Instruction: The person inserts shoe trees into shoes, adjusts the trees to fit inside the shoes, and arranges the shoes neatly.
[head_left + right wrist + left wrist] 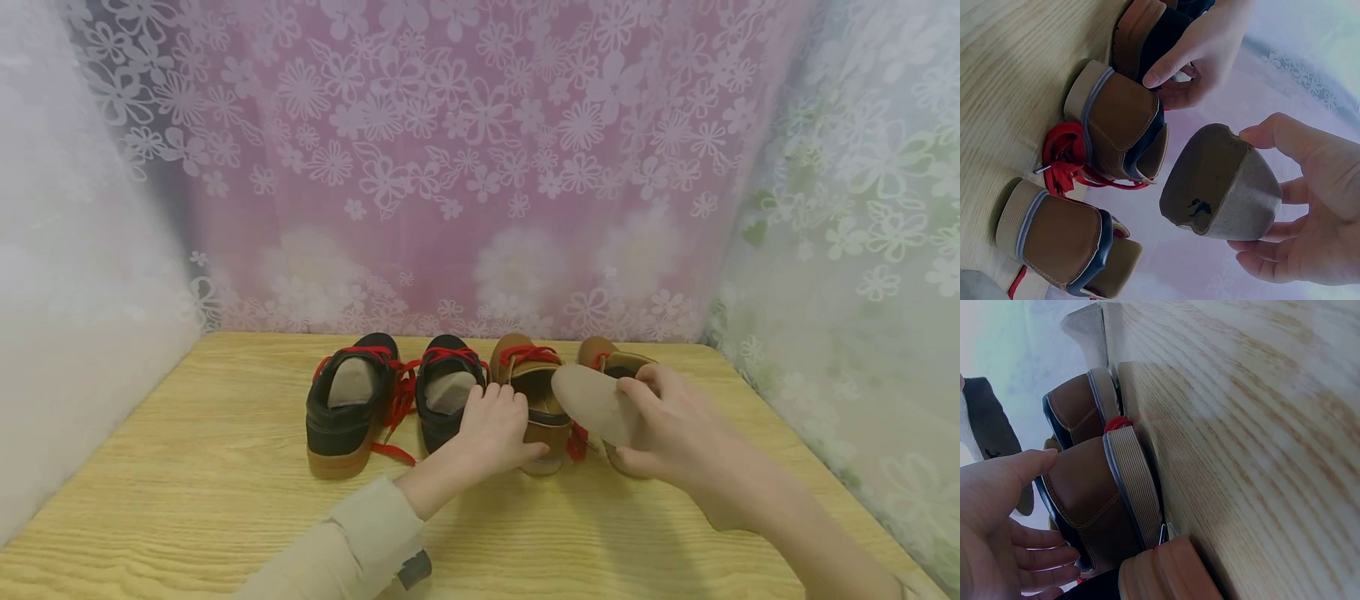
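Note:
My right hand (686, 433) holds a beige insole (596, 404) by its edges, thumb on one side and fingers on the other. In the right wrist view the insole (1222, 187) is bent, with a small dark mark on its underside. My left hand (495, 429) is at the left brown shoe (551, 433), thumb right at its heel and fingers loosely bent toward the black shoe beside it. The right brown shoe (597, 346) stands partly behind the insole and my right hand. Both brown shoes have red laces.
Two black shoes with red laces stand at the left, the outer one (337, 429) and the inner one (438, 429), beige inside. Loose lace ends lie on the wooden table (225, 467). Flowered curtains (487, 167) hang behind and at both sides.

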The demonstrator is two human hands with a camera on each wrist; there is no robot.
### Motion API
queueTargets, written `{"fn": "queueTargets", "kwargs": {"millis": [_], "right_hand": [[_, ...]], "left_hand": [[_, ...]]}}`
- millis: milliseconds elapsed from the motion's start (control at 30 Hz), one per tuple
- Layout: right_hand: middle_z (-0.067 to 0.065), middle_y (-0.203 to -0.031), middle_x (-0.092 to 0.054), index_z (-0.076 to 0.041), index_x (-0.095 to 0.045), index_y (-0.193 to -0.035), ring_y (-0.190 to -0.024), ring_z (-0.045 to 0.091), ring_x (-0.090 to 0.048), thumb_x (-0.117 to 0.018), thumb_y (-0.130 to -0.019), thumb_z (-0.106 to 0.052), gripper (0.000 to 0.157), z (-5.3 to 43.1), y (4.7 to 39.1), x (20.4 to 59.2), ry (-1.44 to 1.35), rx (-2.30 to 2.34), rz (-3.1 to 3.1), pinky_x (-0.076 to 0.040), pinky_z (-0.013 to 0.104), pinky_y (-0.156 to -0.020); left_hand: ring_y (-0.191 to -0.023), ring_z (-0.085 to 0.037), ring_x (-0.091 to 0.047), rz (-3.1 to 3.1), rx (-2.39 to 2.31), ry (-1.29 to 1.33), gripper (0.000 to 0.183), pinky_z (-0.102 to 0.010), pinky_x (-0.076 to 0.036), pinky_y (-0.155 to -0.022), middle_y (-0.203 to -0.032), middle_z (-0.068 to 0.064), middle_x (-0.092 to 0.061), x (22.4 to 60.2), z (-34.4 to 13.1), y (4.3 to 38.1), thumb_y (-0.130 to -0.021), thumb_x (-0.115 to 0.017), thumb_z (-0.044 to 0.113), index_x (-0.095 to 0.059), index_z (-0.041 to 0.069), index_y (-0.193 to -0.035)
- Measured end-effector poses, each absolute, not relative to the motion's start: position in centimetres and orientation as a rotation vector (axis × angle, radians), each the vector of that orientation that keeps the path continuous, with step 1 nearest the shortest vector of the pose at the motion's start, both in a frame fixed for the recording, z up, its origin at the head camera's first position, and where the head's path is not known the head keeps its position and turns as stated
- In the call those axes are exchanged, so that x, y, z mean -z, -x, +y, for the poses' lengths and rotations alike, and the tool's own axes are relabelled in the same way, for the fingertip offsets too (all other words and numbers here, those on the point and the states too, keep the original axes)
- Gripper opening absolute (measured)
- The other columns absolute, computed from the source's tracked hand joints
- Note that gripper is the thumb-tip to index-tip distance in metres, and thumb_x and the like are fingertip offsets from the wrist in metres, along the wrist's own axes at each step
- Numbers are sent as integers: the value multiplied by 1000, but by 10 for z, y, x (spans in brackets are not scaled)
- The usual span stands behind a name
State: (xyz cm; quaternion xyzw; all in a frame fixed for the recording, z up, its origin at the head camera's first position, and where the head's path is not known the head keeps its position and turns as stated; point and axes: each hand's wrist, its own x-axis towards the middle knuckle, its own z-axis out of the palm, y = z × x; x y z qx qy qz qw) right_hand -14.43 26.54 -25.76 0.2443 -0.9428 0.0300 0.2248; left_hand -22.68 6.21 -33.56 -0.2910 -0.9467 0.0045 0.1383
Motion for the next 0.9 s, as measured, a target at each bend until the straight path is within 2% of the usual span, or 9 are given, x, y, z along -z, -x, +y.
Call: {"fn": "queueTargets", "kwargs": {"millis": [200, 400, 667, 900], "right_hand": [[21, -104, -51, 0, -57, -111, -84, 35, -54, -75, -64, -23, 55, 262, 150, 254, -696, -70, -2638, -43, 50, -73], [21, -106, -54, 3, -55, -112, -85, 36, -57, -74, -64, -23, 58, 258, 155, 253, -729, -38, -2644, -44, 51, -71], [20, -111, -53, 3, -55, -114, -95, 37, -55, -77, -66, -24, 60, 251, 162, 253, -731, -30, -2686, -44, 53, -74], [20, -109, -49, 3, -56, -113, -86, 36, -55, -76, -65, -21, 58, 244, 167, 254, -741, -75, -2653, -45, 50, -72]], "left_hand": [[-79, -18, -48, -2727, -4, 850, 56, -31, -33, -67, -79, -1, -50, 335, 61, 226, -74, -60, 67, -56, 12, -83], [-79, -19, -49, -2713, 0, 856, 56, -31, -34, -67, -78, -1, -51, 336, 61, 226, -74, -60, 67, -56, 12, -83], [-77, -18, -48, -2698, 21, 859, 55, -31, -32, -66, -76, 0, -49, 338, 61, 227, -74, -60, 67, -56, 13, -80], [-79, -18, -48, -2712, 15, 848, 55, -32, -34, -69, -80, 0, -52, 336, 60, 227, -74, -60, 67, -58, 13, -85]]}}
